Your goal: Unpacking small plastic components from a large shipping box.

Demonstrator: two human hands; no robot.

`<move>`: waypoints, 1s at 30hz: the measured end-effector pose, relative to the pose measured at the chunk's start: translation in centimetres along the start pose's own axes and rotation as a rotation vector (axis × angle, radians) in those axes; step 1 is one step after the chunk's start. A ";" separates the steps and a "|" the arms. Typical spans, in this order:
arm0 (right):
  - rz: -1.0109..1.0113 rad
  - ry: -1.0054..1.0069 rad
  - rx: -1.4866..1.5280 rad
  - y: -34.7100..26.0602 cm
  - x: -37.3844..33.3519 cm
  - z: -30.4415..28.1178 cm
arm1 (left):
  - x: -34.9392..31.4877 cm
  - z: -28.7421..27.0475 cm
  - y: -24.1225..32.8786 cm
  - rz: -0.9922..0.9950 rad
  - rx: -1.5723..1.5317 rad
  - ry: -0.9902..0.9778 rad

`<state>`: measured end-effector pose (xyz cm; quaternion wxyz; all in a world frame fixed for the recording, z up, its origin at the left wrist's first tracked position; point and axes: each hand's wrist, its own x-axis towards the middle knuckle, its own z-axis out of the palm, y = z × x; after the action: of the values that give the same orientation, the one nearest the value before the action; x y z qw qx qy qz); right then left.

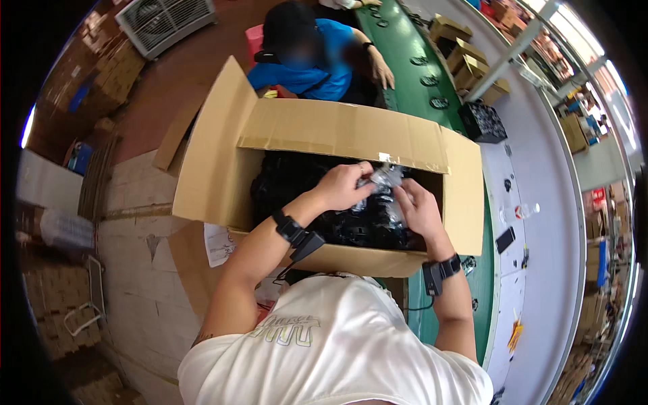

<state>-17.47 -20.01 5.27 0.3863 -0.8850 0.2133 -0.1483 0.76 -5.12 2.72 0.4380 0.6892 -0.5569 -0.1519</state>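
Note:
A large open cardboard box stands in front of me with its flaps folded out. Black items fill it, several of them in shiny clear plastic; their kind is hard to make out. My left hand reaches over the box, its fingers closed on a crinkled clear plastic bag. On the other side of this bag is my right hand, thumb and fingers bent against the plastic. What the bag holds is blurred.
A green conveyor belt with several small black items runs past on the right. Beside it lie a phone and a plastic bottle on a white ledge. A person in blue sits beyond the box. Cardboard boxes are stacked at left.

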 end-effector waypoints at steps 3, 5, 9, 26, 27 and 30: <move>-0.037 -0.020 0.268 1.7 2.9 2.4 | -0.8 -0.9 -0.9 -0.047 -0.020 -0.008; -0.010 -0.091 0.359 2.1 3.1 3.7 | -0.9 -1.2 -1.7 0.027 -0.024 -0.050; -0.053 -0.020 0.337 3.0 2.4 4.1 | -1.4 -0.8 -2.6 0.001 -0.038 -0.032; 0.209 -0.246 0.387 6.4 2.7 5.1 | -2.3 -0.3 -3.0 -0.178 -0.389 -0.014; 0.140 -0.121 0.229 7.0 2.5 5.1 | -2.4 -0.5 -2.6 -0.227 -0.218 -0.016; 0.017 -0.101 0.061 5.4 2.3 4.4 | -2.2 -1.1 -2.7 -0.366 0.047 -0.030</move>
<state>-15.00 -21.66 -1.43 0.4246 -0.8774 0.1965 -0.1066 2.50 -2.68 0.70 0.3783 0.7868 -0.4321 -0.2262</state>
